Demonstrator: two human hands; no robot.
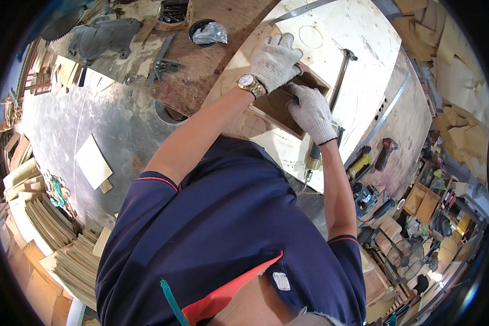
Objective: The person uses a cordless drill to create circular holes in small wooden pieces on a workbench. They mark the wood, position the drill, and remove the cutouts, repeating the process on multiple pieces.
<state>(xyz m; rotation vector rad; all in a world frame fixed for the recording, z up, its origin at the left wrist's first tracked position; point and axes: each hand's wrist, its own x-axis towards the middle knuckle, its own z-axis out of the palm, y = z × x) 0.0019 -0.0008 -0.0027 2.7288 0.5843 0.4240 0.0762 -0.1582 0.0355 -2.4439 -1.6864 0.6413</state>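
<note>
An open wooden box (277,113) with a dark inside lies on the pale plywood board (366,43) in front of me. Over its far left part rests my left hand (276,61), in a white knit glove. Its fingers bend over the wood and the thumb points toward the opening; the box hides the grip in part. My right hand (313,113), gloved too, reaches over the right side of the box. Between its closed thumb and fingers is a slim tool with a blue part (295,99); the rest of it is hidden. A gold watch (250,83) circles my left wrist.
Right of the box lies a hammer (342,73). A yellow-green power tool (313,157) is near my right wrist; a red and black drill (385,154) lies farther right. At left are a clamp (165,67), a black bowl (202,31) and a circular saw blade (62,24).
</note>
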